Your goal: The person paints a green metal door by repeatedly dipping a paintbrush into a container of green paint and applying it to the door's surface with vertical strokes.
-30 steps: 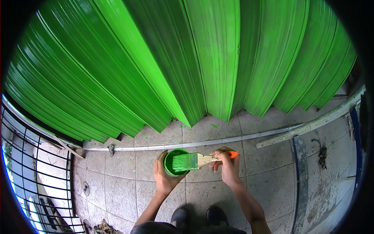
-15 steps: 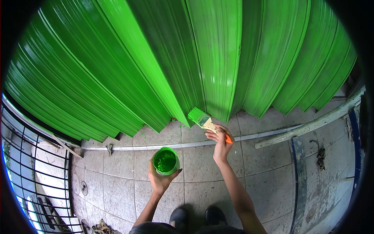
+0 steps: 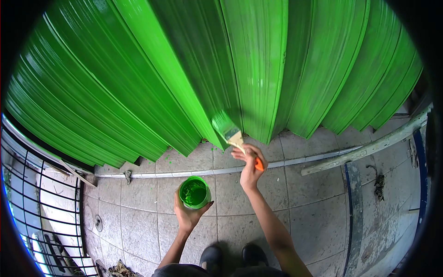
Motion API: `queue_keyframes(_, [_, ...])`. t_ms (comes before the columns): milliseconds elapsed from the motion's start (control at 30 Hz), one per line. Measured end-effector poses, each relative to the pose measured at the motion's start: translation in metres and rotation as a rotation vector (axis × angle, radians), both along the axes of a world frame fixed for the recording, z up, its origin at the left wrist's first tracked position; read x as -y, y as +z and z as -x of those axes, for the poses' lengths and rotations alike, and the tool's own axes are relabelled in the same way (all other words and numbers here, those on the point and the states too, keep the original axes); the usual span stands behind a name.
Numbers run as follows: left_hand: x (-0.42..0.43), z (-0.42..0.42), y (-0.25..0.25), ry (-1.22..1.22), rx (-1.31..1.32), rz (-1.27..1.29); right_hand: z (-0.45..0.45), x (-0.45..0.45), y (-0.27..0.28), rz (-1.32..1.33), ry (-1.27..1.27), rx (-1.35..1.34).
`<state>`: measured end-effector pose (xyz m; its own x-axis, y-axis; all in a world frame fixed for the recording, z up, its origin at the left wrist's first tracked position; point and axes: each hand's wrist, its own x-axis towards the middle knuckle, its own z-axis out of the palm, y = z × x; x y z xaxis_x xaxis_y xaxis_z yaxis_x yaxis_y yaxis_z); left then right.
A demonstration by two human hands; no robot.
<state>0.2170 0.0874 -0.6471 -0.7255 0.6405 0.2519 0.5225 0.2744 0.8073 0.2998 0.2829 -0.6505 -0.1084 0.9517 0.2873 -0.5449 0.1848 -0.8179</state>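
Note:
My left hand (image 3: 188, 213) is wrapped round a small tub of green paint (image 3: 194, 192), held upright over the floor. In my right hand (image 3: 251, 164) is a paintbrush (image 3: 234, 138) with a pale wooden handle and an orange end. Its green bristles lie against the lower part of a darker fold of the ribbed green metal shutter (image 3: 258, 69). The fold to the left of the bristles is brighter green and glossy.
A white-edged step (image 3: 184, 174) runs below the shutter, with green drips behind it. A black grille (image 3: 50, 207) stands at the left, a pale pole (image 3: 364, 150) at the right. Two dark shoes (image 3: 212, 258) are on the tiled floor (image 3: 138, 226).
My right hand has carried the brush from over the tub up to the shutter, then slightly further up and left along the dark fold. The tub has shifted slightly left.

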Motion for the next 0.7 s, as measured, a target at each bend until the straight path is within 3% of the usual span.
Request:
queue_keyframes(167, [0.003,0.001,-0.001,0.006,0.024,-0.005,-0.013,0.013,-0.077,0.204,-0.009,0.091])
queue_keyframes(267, [0.004,0.003,-0.004,-0.015,0.003,-0.021,-0.006,0.006,-0.066,0.198,0.007,0.101])
queue_keyframes(500, [0.004,0.002,-0.003,-0.003,0.013,-0.026,-0.002,-0.005,0.05,-0.056,0.034,-0.137])
queue_keyframes(567, [0.004,0.002,-0.003,0.005,0.015,-0.023,-0.001,-0.005,0.047,-0.086,0.024,-0.144])
queue_keyframes(700, [0.002,0.003,0.001,-0.001,0.0,-0.027,-0.004,-0.001,-0.015,-0.006,0.032,-0.013])
